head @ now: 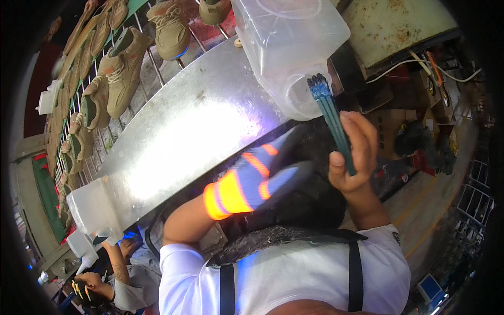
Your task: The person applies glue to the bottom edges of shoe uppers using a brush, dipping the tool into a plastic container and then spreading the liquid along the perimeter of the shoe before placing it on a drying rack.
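My right hand (359,151) is bare and grips a flat brush (333,122) by its ridged teal handle. Dark, clumped bristles point upward, below blue wrapping or residue. Behind the bristles, and overlapping them from my view, is the round mouth of a translucent plastic jug (291,47); I cannot tell whether they touch. My left hand (252,179) wears a blue glove with an orange cuff and dark fingertips. Its fingers are blurred and spread above the dark apron on my lap, with nothing visible between them.
A shiny metal worktop (185,106) curves before me. Beyond it, tan sneakers (169,29) and shoe soles or insoles (80,55) line a barred rack. Another plastic container (94,206) stands at the left end, near a co-worker (132,285). A white cable (429,62) hangs at right.
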Demonstrator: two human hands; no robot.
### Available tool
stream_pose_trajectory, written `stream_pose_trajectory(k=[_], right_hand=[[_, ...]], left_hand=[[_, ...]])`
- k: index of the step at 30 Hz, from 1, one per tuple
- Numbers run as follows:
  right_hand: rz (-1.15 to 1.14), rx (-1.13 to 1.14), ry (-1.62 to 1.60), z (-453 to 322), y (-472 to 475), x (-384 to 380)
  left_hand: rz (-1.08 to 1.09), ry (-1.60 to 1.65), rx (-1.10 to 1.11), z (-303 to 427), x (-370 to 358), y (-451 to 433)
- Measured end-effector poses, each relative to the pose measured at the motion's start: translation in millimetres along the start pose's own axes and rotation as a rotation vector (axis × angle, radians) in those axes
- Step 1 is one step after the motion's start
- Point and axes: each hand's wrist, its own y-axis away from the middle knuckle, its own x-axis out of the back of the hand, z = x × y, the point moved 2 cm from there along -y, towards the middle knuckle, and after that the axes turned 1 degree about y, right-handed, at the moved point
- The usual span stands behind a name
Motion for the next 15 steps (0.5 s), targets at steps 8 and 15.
stream_pose_trajectory(k=[8,15], right_hand=[[-0.229,-0.247,-0.304,-14,27,4],[-0.048,-0.598,-0.174,-29,2,7]], left_hand=[[0.155,0.238,0.158,-18,-47,-27],[0.206,-0.231,0.145,-9,-50,-10]])
